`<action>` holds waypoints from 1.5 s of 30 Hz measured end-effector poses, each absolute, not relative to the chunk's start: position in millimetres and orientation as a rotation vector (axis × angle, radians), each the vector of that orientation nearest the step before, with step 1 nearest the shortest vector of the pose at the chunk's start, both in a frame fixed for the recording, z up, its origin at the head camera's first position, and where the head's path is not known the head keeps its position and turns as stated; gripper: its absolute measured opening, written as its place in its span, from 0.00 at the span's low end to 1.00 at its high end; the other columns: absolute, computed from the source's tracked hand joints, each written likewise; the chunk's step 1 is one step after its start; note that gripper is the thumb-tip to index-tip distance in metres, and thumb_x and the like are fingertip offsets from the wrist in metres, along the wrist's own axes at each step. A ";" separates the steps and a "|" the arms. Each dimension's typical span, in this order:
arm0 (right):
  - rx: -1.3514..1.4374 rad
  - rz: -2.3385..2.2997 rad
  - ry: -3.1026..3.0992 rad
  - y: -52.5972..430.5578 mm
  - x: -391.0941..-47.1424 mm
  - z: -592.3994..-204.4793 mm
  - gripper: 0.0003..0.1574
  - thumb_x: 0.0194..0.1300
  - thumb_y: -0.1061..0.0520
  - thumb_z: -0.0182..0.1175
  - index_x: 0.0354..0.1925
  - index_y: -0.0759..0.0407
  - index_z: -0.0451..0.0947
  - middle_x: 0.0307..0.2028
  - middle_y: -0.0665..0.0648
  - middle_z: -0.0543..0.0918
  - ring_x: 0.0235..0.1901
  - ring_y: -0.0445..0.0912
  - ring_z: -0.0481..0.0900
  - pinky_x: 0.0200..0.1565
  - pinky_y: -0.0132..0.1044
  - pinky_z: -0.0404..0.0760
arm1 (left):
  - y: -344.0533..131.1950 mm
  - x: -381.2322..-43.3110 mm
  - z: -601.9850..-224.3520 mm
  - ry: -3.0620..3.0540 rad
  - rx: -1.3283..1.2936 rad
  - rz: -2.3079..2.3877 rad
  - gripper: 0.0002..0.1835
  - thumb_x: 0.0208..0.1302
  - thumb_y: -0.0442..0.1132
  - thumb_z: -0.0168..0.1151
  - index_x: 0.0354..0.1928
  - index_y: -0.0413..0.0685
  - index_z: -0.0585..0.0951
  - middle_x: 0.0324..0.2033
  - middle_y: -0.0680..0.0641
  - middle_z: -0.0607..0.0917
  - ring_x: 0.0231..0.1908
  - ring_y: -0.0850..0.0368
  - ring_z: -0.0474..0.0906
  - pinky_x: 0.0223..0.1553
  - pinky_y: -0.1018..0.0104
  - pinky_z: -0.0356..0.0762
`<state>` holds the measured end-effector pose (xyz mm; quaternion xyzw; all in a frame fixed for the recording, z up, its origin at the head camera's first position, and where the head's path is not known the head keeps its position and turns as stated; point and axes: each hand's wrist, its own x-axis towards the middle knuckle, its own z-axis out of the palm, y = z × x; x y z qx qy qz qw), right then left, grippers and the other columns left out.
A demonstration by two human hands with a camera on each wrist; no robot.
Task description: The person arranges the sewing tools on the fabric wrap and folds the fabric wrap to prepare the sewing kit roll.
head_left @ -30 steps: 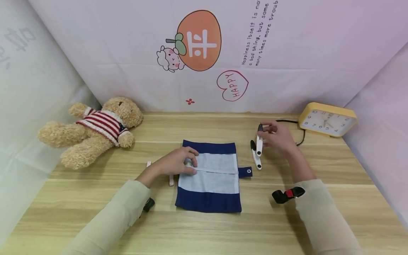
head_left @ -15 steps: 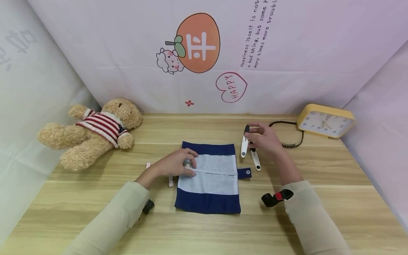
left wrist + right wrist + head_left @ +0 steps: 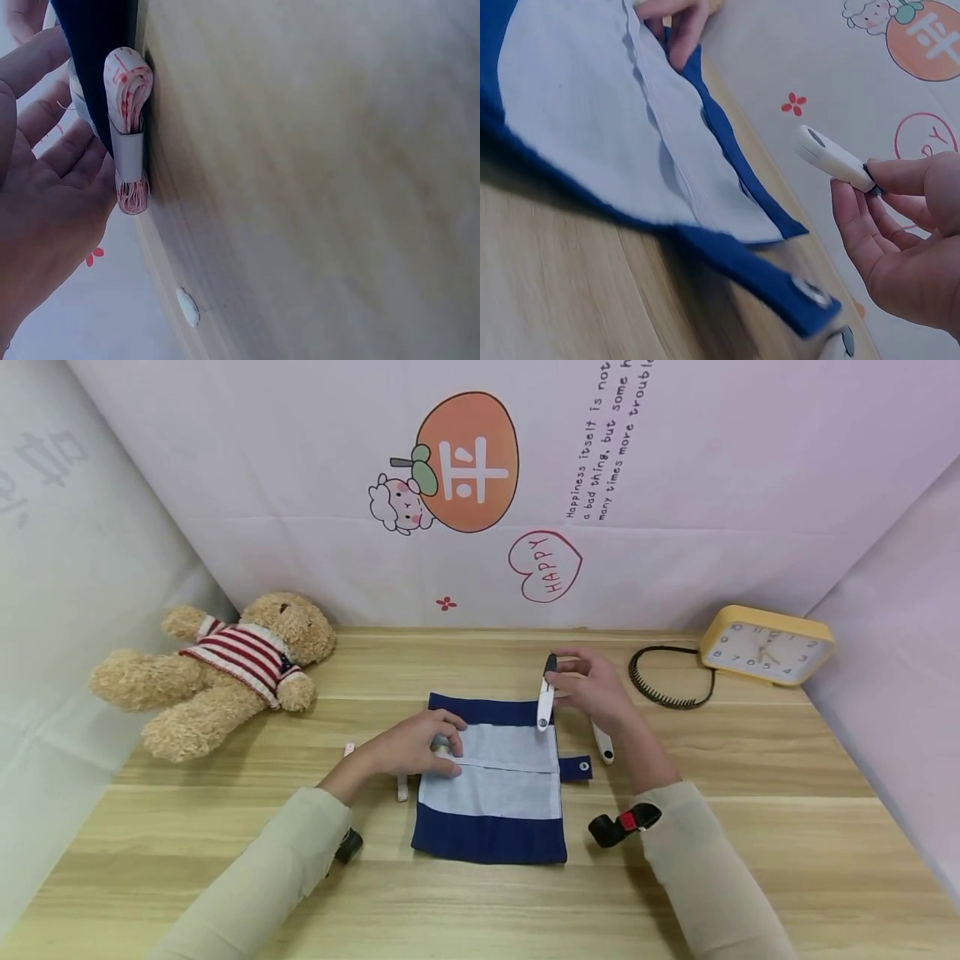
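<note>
My right hand [image 3: 596, 689] pinches a slim white tool with a black end [image 3: 546, 693] between thumb and fingers, its white end pointing down over the upper right corner of a navy pouch [image 3: 491, 835] with a pale lining. My left hand [image 3: 408, 743] rests on the pouch's left side, thumb and fingers spread apart. A small pale round thing [image 3: 442, 749] shows between them, mostly hidden. Beside the pouch's left edge is a rolled tape measure [image 3: 127, 127]. A second white tool [image 3: 602, 743] lies on the table, partly behind my right wrist.
A teddy bear [image 3: 225, 668] in a striped shirt lies at the back left. A yellow clock [image 3: 768, 645] stands at the back right, a black coiled cord [image 3: 663, 700] beside it. The pouch's snap tab [image 3: 576, 767] sticks out rightward. A printed white cloth [image 3: 675, 560] hangs behind.
My right hand has carried the white tool leftward, from above the second white tool to over the pouch's upper right corner. My left hand has stayed in place.
</note>
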<state>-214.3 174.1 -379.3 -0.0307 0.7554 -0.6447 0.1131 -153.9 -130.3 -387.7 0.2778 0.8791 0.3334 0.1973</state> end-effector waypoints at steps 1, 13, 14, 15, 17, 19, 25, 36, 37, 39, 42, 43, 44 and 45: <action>-0.092 -1.887 2.217 171.9 -214.7 -379.4 0.35 0.72 0.64 0.61 0.72 0.65 0.62 0.58 0.68 0.70 0.47 0.53 0.78 0.47 0.48 0.85 | -130.3 -154.0 -387.9 2.459 0.774 0.934 0.06 0.62 0.39 0.74 0.35 0.51 0.84 0.66 0.43 0.73 0.68 0.42 0.65 0.67 0.47 0.64; -0.133 -1.935 2.136 143.3 -215.3 -375.1 0.35 0.72 0.66 0.60 0.72 0.65 0.62 0.57 0.68 0.70 0.48 0.54 0.77 0.48 0.50 0.85 | -129.6 -154.0 -387.9 2.450 0.767 0.955 0.07 0.62 0.38 0.74 0.33 0.52 0.82 0.66 0.42 0.74 0.68 0.41 0.66 0.66 0.46 0.65; -0.139 -1.939 2.128 140.4 -215.4 -375.1 0.34 0.72 0.66 0.60 0.72 0.64 0.63 0.57 0.68 0.71 0.48 0.54 0.78 0.48 0.49 0.85 | -129.4 -154.1 -388.0 2.450 0.763 0.955 0.07 0.62 0.38 0.74 0.33 0.52 0.82 0.66 0.42 0.74 0.68 0.41 0.66 0.66 0.46 0.65; -0.147 -1.942 2.121 137.6 -215.4 -375.0 0.34 0.71 0.66 0.60 0.72 0.64 0.63 0.57 0.67 0.71 0.47 0.54 0.78 0.48 0.50 0.85 | -129.1 -154.3 -388.0 2.451 0.761 0.956 0.07 0.62 0.38 0.74 0.33 0.52 0.82 0.66 0.42 0.74 0.67 0.41 0.66 0.66 0.46 0.65; -0.166 -1.940 2.111 130.9 -215.1 -374.8 0.34 0.71 0.67 0.60 0.71 0.65 0.63 0.56 0.67 0.71 0.46 0.54 0.78 0.47 0.50 0.85 | -128.9 -154.7 -388.5 2.453 0.756 0.955 0.07 0.62 0.38 0.74 0.32 0.52 0.82 0.66 0.42 0.74 0.67 0.41 0.66 0.66 0.46 0.65; -0.182 -1.930 2.110 124.7 -214.8 -375.9 0.34 0.71 0.67 0.60 0.72 0.65 0.62 0.56 0.68 0.72 0.45 0.54 0.79 0.47 0.51 0.85 | -128.7 -155.1 -388.6 2.453 0.750 0.957 0.07 0.62 0.38 0.74 0.32 0.52 0.82 0.66 0.42 0.74 0.67 0.41 0.67 0.66 0.46 0.65; -0.214 -1.868 2.104 108.3 -215.3 -384.0 0.34 0.71 0.68 0.60 0.71 0.66 0.63 0.54 0.67 0.73 0.43 0.54 0.82 0.45 0.48 0.86 | -129.7 -156.1 -389.2 2.450 0.758 0.964 0.07 0.62 0.38 0.73 0.32 0.51 0.82 0.65 0.42 0.75 0.67 0.41 0.67 0.66 0.46 0.65; -0.258 -1.763 2.057 88.1 -213.9 -391.7 0.31 0.70 0.70 0.59 0.68 0.69 0.62 0.49 0.67 0.73 0.40 0.53 0.81 0.45 0.46 0.86 | -130.9 -157.9 -392.1 2.444 0.769 0.973 0.07 0.63 0.38 0.72 0.32 0.51 0.82 0.66 0.41 0.74 0.67 0.42 0.67 0.65 0.47 0.66; -0.254 -1.757 2.051 86.9 -213.9 -392.1 0.31 0.70 0.70 0.59 0.68 0.70 0.62 0.49 0.67 0.73 0.40 0.53 0.81 0.45 0.46 0.86 | -130.8 -158.0 -392.4 2.445 0.766 0.974 0.07 0.63 0.38 0.72 0.32 0.51 0.82 0.66 0.41 0.74 0.67 0.43 0.67 0.65 0.47 0.66; -0.248 -1.744 2.043 84.6 -214.1 -392.7 0.30 0.70 0.70 0.59 0.67 0.69 0.62 0.49 0.66 0.73 0.40 0.52 0.81 0.45 0.46 0.86 | -130.8 -157.8 -392.5 2.442 0.757 0.978 0.07 0.63 0.38 0.72 0.32 0.52 0.82 0.66 0.41 0.74 0.67 0.43 0.67 0.65 0.47 0.66; -0.253 -1.726 2.037 82.5 -214.1 -393.4 0.29 0.70 0.70 0.59 0.66 0.69 0.63 0.48 0.66 0.74 0.40 0.52 0.81 0.45 0.46 0.86 | -130.9 -157.4 -392.0 2.434 0.747 0.990 0.07 0.63 0.37 0.72 0.31 0.51 0.82 0.66 0.40 0.73 0.67 0.42 0.67 0.65 0.48 0.67; -0.257 -1.719 2.038 82.1 -214.3 -393.9 0.29 0.70 0.70 0.59 0.65 0.69 0.63 0.48 0.66 0.74 0.40 0.52 0.81 0.45 0.46 0.86 | -131.0 -157.3 -391.7 2.432 0.746 0.992 0.07 0.63 0.37 0.72 0.31 0.51 0.82 0.67 0.40 0.73 0.67 0.42 0.66 0.65 0.48 0.66; -0.261 -1.711 2.040 81.9 -214.5 -394.3 0.28 0.70 0.70 0.60 0.65 0.69 0.63 0.48 0.66 0.74 0.39 0.52 0.81 0.45 0.45 0.86 | -131.2 -157.2 -391.5 2.430 0.746 0.994 0.07 0.63 0.37 0.72 0.31 0.51 0.81 0.67 0.40 0.73 0.67 0.42 0.66 0.65 0.48 0.66; -0.264 -1.704 2.042 81.8 -214.5 -394.2 0.28 0.70 0.70 0.60 0.64 0.69 0.64 0.48 0.66 0.74 0.39 0.52 0.82 0.45 0.45 0.86 | -131.3 -157.1 -391.2 2.430 0.748 0.994 0.07 0.63 0.37 0.72 0.31 0.51 0.81 0.67 0.39 0.73 0.68 0.42 0.66 0.65 0.48 0.66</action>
